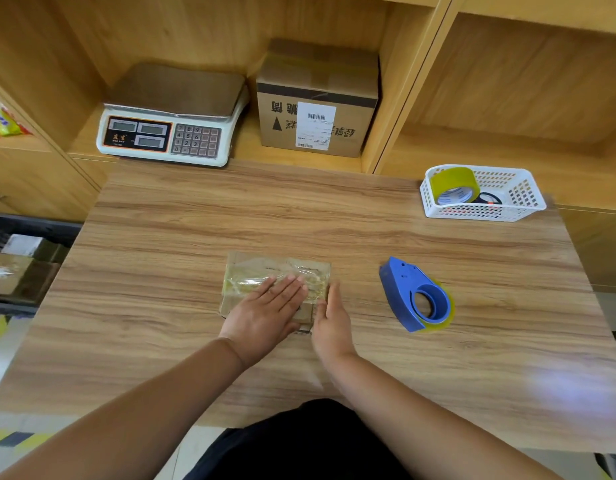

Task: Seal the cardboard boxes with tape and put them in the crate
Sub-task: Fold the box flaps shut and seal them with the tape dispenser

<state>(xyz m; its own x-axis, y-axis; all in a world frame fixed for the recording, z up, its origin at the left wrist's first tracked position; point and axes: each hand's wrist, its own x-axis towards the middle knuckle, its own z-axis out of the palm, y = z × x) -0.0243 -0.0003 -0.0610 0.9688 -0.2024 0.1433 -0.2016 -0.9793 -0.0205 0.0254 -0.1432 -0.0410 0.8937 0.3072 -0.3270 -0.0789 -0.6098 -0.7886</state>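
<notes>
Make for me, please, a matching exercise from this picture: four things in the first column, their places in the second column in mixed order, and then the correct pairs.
Things:
1. blue tape dispenser
2. yellow tape roll
3. electronic scale
4. small cardboard box

Places:
A. inside the white basket
B. under the flat left hand
C. on the shelf, beside the large labelled box
D. lying on the table, to the right of the right hand

Pairs: 1-D, 2-A, 3-C, 4-B.
</notes>
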